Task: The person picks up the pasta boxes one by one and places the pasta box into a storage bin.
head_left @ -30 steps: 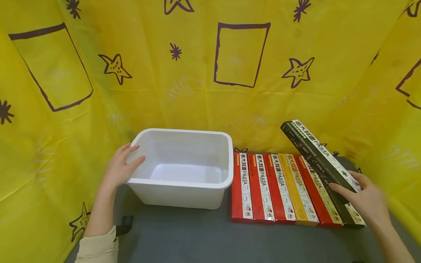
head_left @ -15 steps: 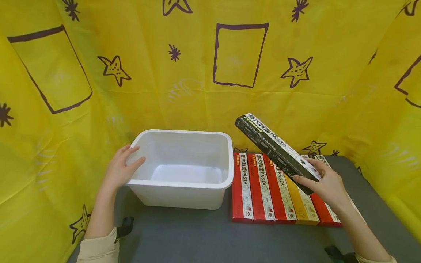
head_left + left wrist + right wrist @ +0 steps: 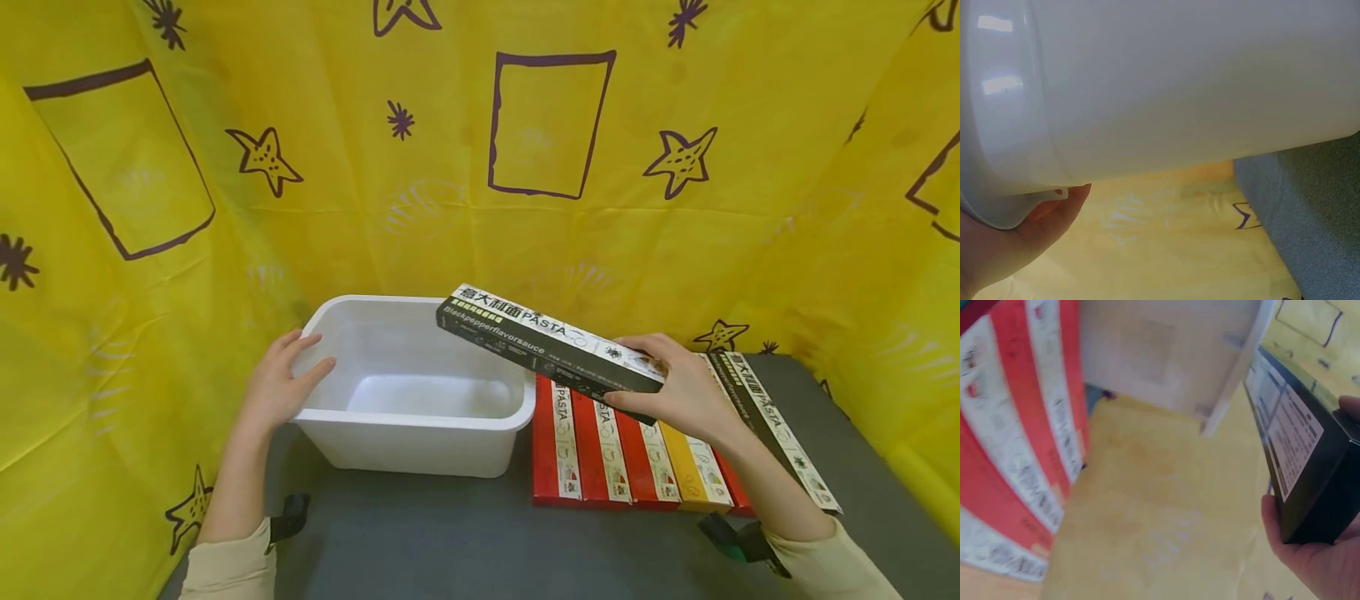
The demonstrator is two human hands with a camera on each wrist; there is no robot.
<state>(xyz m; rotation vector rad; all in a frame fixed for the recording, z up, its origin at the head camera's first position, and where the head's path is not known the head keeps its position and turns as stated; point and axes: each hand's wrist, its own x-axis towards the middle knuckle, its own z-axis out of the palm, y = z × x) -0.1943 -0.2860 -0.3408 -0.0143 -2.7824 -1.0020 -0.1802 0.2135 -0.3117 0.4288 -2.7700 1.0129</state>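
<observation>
A long black pasta box [image 3: 547, 346] is held by my right hand [image 3: 675, 392] at its near end, thumb on the near side and fingers across the far side. The box hangs tilted, its far end over the right rim of a white plastic bin [image 3: 412, 422]. In the right wrist view the black box's end [image 3: 1316, 506] lies between thumb and fingers. My left hand [image 3: 277, 383] grips the bin's left rim; some of its fingers are hidden. The left wrist view shows the bin's outer wall [image 3: 1179, 94] with part of the left hand [image 3: 1041, 234] under the rim.
Right of the bin, several red pasta boxes [image 3: 545, 467] and a yellow one [image 3: 693, 475] lie side by side on the grey table [image 3: 450, 542]. Another black pasta box [image 3: 776, 425] lies at the row's right end. A yellow patterned curtain [image 3: 450, 242] stands behind and at both sides.
My right hand has carried the black pasta box leftward from above the row's right end to the bin's right rim, turning it flatter. My left hand stays on the bin.
</observation>
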